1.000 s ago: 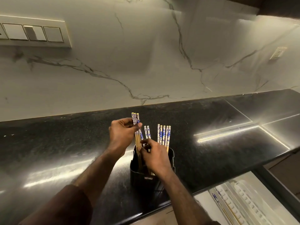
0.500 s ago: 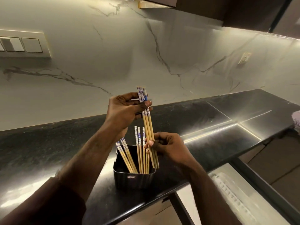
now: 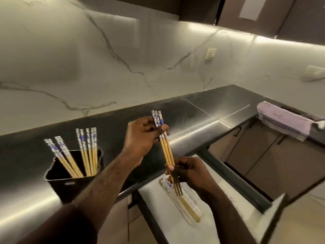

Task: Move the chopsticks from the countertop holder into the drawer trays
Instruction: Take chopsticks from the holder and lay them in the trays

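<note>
My left hand (image 3: 143,136) grips three chopsticks (image 3: 166,150) near their blue-and-white patterned tops. My right hand (image 3: 190,172) pinches the same bundle lower down, on the wooden shafts. The bundle hangs steeply, tips pointing down over the open drawer (image 3: 228,196). Under the tips lies a clear tray (image 3: 193,196) with chopsticks (image 3: 189,209) lying in it. The black holder (image 3: 70,182) stands on the dark countertop (image 3: 114,124) to the left, with several chopsticks (image 3: 87,150) standing in it.
A striped folded cloth (image 3: 284,121) lies at the counter's far right end. The drawer's dark front rail (image 3: 233,178) runs along its right side. Brown cabinet doors (image 3: 267,155) sit below the counter on the right. A marble backsplash with a wall socket (image 3: 210,54) rises behind.
Both hands have carried the three chopsticks out of the holder and to the right, over the open drawer. My view has swung right, so the holder now sits at the left.
</note>
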Motion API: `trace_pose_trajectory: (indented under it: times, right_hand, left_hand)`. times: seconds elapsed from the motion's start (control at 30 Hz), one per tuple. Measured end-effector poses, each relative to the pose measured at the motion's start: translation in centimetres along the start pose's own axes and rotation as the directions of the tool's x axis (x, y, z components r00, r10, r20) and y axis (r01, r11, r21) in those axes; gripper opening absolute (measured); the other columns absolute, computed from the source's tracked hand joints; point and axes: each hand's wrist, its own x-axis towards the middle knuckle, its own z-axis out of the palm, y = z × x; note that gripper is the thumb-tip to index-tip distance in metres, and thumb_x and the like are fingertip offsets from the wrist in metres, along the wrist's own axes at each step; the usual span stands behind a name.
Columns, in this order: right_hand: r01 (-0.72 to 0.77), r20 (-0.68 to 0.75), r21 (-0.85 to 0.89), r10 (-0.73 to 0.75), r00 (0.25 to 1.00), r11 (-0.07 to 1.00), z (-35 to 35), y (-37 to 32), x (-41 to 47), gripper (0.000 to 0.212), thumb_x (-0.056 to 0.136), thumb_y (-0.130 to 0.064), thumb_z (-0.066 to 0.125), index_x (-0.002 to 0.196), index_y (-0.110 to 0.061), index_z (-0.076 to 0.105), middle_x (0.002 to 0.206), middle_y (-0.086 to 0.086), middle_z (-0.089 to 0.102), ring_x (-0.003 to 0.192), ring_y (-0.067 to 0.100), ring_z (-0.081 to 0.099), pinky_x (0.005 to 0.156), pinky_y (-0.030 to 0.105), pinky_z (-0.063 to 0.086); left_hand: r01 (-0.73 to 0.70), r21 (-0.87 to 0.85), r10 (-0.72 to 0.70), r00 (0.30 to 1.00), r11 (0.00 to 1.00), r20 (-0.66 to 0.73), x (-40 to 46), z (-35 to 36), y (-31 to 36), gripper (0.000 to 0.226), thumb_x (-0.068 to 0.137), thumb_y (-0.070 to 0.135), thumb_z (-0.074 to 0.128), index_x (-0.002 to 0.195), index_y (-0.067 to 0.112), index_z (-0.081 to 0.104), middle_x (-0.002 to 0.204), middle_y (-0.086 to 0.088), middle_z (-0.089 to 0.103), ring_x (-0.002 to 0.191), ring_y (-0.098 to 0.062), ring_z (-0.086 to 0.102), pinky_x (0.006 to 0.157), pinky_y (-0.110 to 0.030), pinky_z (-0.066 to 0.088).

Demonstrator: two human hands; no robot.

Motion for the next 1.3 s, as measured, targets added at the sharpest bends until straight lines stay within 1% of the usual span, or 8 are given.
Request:
trace_pose_trajectory:
  times: [0.23, 0.4, 0.67, 0.8, 0.93, 1.1, 1.17, 1.3]
  right_hand:
    - [-0.161, 0.019, 0.020, 0.161, 0.987, 0.987, -10.2, 5.8, -2.4, 0.013, 0.091, -0.021, 0.065, 0.099, -0.014, 0.072, 0.083, 0.007, 0.076, 0.075, 0.020, 0.072, 0.073, 0.039, 0.060]
    - [-0.257, 0.054, -0.032, 0.258, 0.965, 0.966, -14.5, 10.6, -1.5, 0.016, 0.095, -0.026, 0.061, 0.104, -0.016, 0.069, 0.088, 0.013, 0.075, 0.073, 0.022, 0.070, 0.066, 0.031, 0.059]
    - [-0.409, -0.025, -0.180, 0.411, 0.911, 0.895, -14.1, 20.4, 2.3, 0.016, 0.093, -0.014, 0.062, 0.096, -0.001, 0.071, 0.088, 0.019, 0.074, 0.072, 0.029, 0.069, 0.076, 0.044, 0.061]
    - [-0.476, -0.088, -0.340, 0.477, 0.874, 0.811, -12.6, 25.2, 4.3, 0.013, 0.089, -0.014, 0.065, 0.089, -0.006, 0.074, 0.084, 0.012, 0.075, 0.073, 0.025, 0.072, 0.074, 0.041, 0.061]
    - [-0.532, -0.131, -0.512, 0.551, 0.824, 0.674, -11.5, 28.7, 5.8, 0.017, 0.084, -0.029, 0.067, 0.089, -0.015, 0.075, 0.084, 0.005, 0.075, 0.079, 0.023, 0.073, 0.078, 0.039, 0.061]
    - [-0.578, -0.160, -0.590, 0.621, 0.768, 0.563, -10.4, 30.3, 7.9, 0.030, 0.072, -0.033, 0.058, 0.092, -0.014, 0.070, 0.087, 0.005, 0.072, 0.080, 0.024, 0.071, 0.076, 0.037, 0.061]
    - [-0.578, -0.194, -0.607, 0.603, 0.773, 0.545, -9.7, 30.4, 8.8, 0.029, 0.075, -0.030, 0.056, 0.095, -0.013, 0.069, 0.089, 0.004, 0.070, 0.083, 0.024, 0.069, 0.075, 0.034, 0.060]
    - [-0.576, -0.235, -0.623, 0.576, 0.783, 0.529, -8.4, 29.8, 10.1, 0.026, 0.084, -0.028, 0.061, 0.104, -0.012, 0.064, 0.099, 0.005, 0.067, 0.091, 0.024, 0.067, 0.077, 0.034, 0.057]
  left_hand:
    - [0.078, 0.039, -0.078, 0.997, 0.996, 0.008, -0.7, 12.1, -4.5, 0.022, 0.081, 0.006, 0.071, 0.102, 0.007, 0.068, 0.092, -0.011, 0.075, 0.082, -0.021, 0.075, 0.081, -0.043, 0.060]
    - [0.195, 0.001, -0.194, 0.978, 0.981, -0.081, 0.0, 16.5, -9.4, 0.016, 0.082, 0.006, 0.070, 0.093, 0.017, 0.067, 0.095, -0.012, 0.074, 0.084, -0.020, 0.075, 0.079, -0.040, 0.060]
    - [0.361, 0.077, -0.342, 0.919, 0.929, -0.195, 1.4, 17.4, -21.4, 0.010, 0.087, 0.008, 0.067, 0.093, 0.016, 0.065, 0.087, -0.006, 0.075, 0.078, -0.016, 0.075, 0.068, -0.031, 0.060]
    - [0.460, 0.207, -0.427, 0.885, 0.863, -0.186, 1.8, 16.1, -27.9, 0.014, 0.087, 0.008, 0.068, 0.100, 0.003, 0.064, 0.088, -0.012, 0.074, 0.076, -0.020, 0.074, 0.067, -0.032, 0.061]
    - [0.565, 0.341, -0.559, 0.820, 0.751, -0.127, 1.4, 14.7, -32.7, 0.014, 0.084, 0.007, 0.071, 0.094, -0.001, 0.065, 0.090, -0.019, 0.072, 0.077, -0.025, 0.073, 0.067, -0.034, 0.061]
    - [0.415, 0.726, -0.483, 0.866, 0.549, -0.130, 2.1, 14.5, -36.4, 0.020, 0.085, 0.022, 0.072, 0.100, 0.009, 0.070, 0.093, -0.005, 0.072, 0.072, -0.011, 0.063, 0.059, -0.015, 0.046]
    - [0.324, 0.809, -0.424, 0.900, 0.491, -0.104, 2.6, 14.8, -36.8, 0.021, 0.088, 0.026, 0.068, 0.102, 0.010, 0.069, 0.098, -0.004, 0.071, 0.080, -0.015, 0.065, 0.066, -0.021, 0.048]
    - [0.109, 0.959, -0.349, 0.937, 0.262, -0.012, 3.4, 15.2, -37.4, 0.022, 0.094, 0.029, 0.056, 0.108, 0.015, 0.066, 0.106, -0.002, 0.071, 0.094, -0.017, 0.067, 0.081, -0.027, 0.054]
